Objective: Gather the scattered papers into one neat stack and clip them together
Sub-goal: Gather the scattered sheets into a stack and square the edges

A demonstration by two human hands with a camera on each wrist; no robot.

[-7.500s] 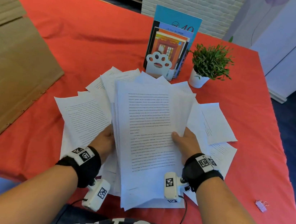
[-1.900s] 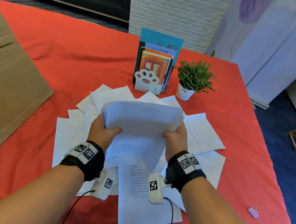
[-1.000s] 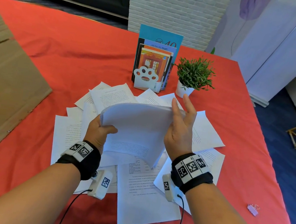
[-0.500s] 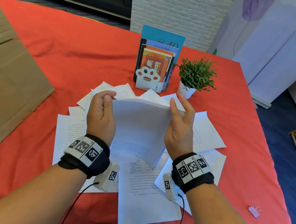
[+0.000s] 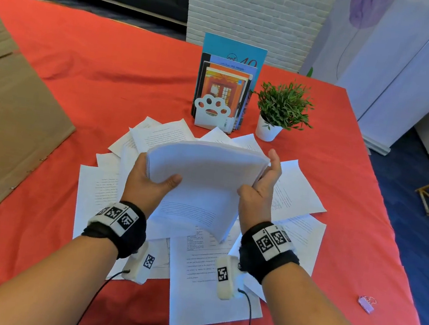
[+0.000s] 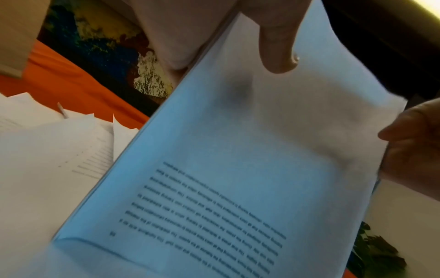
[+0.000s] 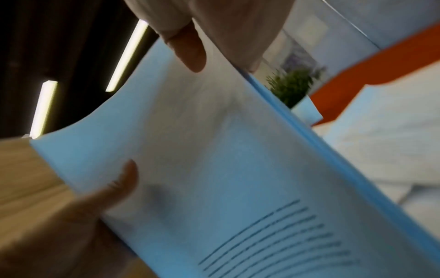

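In the head view, a thick stack of papers [image 5: 202,185] is held upright above the red surface [image 5: 89,72], its top edge curling toward the person. The left hand [image 5: 148,181] grips the stack's left edge, thumb across the front sheet and the other fingers hidden behind it. The right hand [image 5: 259,193] lies against the right edge with its fingers [image 5: 275,165] straight and raised, thumb on the front. Loose sheets [image 5: 294,189] lie fanned out on the surface beneath and around the stack. A small pink binder clip [image 5: 366,303] lies well apart to the right, near the surface's edge. Behind the sheets stand books in a paw-shaped bookend [image 5: 213,111], with a potted plant [image 5: 282,108] just beside it, and flattened cardboard [image 5: 3,118] covers the left side. The left wrist view shows the thumb pressed on the printed front page [image 6: 238,169], with the other hand touching its far edge. The right wrist view, blurred, shows the right thumb resting on the page [image 7: 214,159] and the left thumb clamped on the opposite edge.
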